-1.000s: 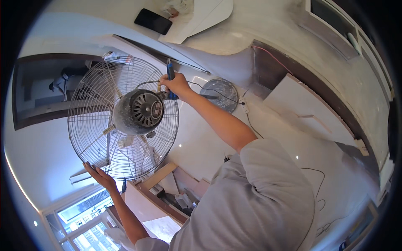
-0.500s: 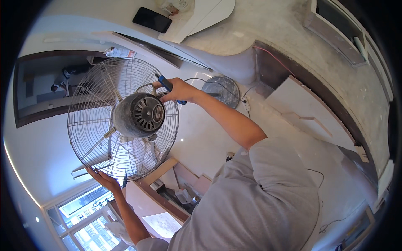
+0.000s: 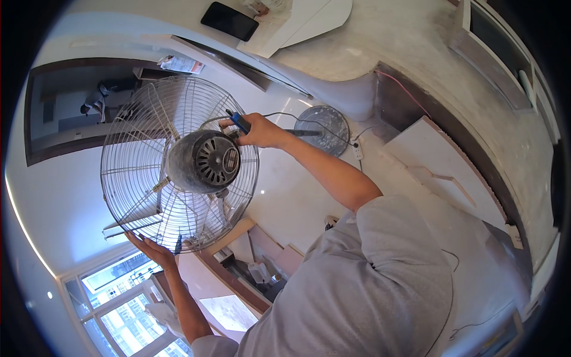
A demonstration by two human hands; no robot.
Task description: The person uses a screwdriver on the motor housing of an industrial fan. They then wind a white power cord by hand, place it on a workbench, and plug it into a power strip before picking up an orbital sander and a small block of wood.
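Note:
A large pedestal fan with a round wire cage [image 3: 128,178] fills the left half, its back toward me. Its dusty dark motor housing [image 3: 202,162] sits at the cage's middle. My right hand [image 3: 262,131] is closed around a blue-handled tool [image 3: 240,122] beside the top of the housing. The tool's working end and exact kind are hard to make out. Low on the cage, my left hand [image 3: 156,252] lies against the rim with its fingers stretched out. A dark cable [image 3: 276,113] runs from behind my right hand toward the floor.
The fan's round, speckled base [image 3: 324,128] stands on the floor, near a white power strip [image 3: 357,149]. A black phone [image 3: 229,21] lies on the counter above. Boards [image 3: 446,157] lean at the right. Below the fan is an open wooden cabinet [image 3: 238,279] holding assorted items.
The view has shifted slightly, so the surroundings sit a little farther right. More of the fan's pole shows beside my right forearm. Both hands keep their places at the fan.

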